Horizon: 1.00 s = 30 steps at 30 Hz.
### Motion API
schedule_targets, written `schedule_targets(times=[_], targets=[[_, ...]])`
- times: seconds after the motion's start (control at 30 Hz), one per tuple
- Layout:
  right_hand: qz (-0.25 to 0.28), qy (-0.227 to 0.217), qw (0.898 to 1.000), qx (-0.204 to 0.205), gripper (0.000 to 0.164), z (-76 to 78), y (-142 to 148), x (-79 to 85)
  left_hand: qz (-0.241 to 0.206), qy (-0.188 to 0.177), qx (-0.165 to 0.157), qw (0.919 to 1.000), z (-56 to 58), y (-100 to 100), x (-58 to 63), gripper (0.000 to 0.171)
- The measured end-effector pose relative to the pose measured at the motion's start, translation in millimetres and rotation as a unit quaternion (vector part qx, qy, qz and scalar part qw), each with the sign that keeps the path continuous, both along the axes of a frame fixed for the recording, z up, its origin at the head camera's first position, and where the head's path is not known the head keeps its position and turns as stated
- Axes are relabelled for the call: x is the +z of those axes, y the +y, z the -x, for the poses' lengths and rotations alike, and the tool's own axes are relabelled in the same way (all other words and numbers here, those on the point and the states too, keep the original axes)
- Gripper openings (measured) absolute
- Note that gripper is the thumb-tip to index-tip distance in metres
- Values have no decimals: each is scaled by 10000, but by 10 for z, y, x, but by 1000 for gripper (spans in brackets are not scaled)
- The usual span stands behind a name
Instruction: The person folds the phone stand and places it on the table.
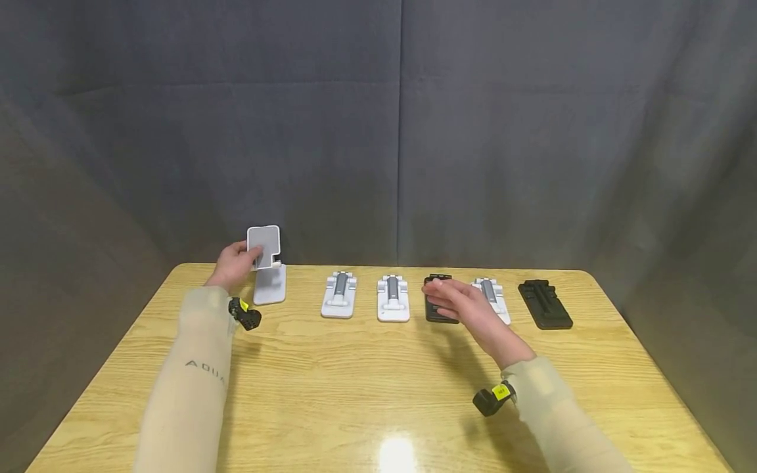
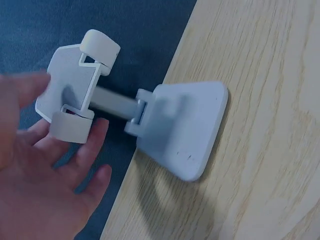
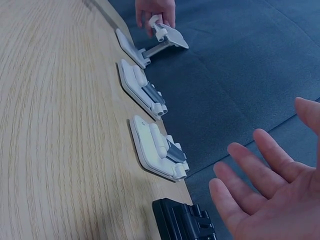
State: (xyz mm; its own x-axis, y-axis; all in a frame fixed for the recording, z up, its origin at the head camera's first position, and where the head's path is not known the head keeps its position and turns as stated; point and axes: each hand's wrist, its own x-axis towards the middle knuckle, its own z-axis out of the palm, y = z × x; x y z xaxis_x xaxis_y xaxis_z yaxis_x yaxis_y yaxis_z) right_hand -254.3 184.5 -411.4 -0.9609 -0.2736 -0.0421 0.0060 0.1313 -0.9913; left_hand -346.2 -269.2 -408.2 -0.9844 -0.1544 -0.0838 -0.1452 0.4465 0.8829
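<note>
At the far left of the table stands an unfolded white phone stand (image 1: pixel 269 284), its base on the wood and its holder plate (image 2: pixel 75 82) raised on a grey stem. My left hand (image 1: pixel 233 264) pinches that plate, thumb on the front face and fingers behind it. On the right, my right hand (image 1: pixel 464 309) hovers with fingers extended and holds nothing. Below it lies a folded black phone stand (image 1: pixel 440 314), partly hidden by the hand in the head view. A folded white phone stand (image 1: pixel 499 305) is just right of that hand, also partly covered.
Two folded white phone stands, one left (image 1: pixel 339 295) and one right (image 1: pixel 393 299), lie mid-row. A folded black phone stand (image 1: pixel 545 305) ends the row at the right. A dark curtain (image 1: pixel 396 144) hangs behind the wooden table (image 1: pixel 331 387).
</note>
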Motion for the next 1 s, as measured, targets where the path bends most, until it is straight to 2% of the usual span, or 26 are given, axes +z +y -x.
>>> schedule_targets(times=[0.13,0.2,0.37,0.6,1.0], targets=[[50,-7,10000,13,57,-13,5,-3,-66,34,285,9996,-20,54,-35,54],[61,-4,10000,18,57,-15,8,-3,-88,75,311,9995,-30,88,-39,51],[115,-34,9999,1,57,-11,9,6,-194,218,142,9995,-34,163,-27,47],[135,-94,9999,-50,57,-31,0,13,-407,279,118,9987,-46,228,-2,43],[164,-57,9998,12,59,-19,-14,7,-893,724,-392,9926,-96,472,186,38]])
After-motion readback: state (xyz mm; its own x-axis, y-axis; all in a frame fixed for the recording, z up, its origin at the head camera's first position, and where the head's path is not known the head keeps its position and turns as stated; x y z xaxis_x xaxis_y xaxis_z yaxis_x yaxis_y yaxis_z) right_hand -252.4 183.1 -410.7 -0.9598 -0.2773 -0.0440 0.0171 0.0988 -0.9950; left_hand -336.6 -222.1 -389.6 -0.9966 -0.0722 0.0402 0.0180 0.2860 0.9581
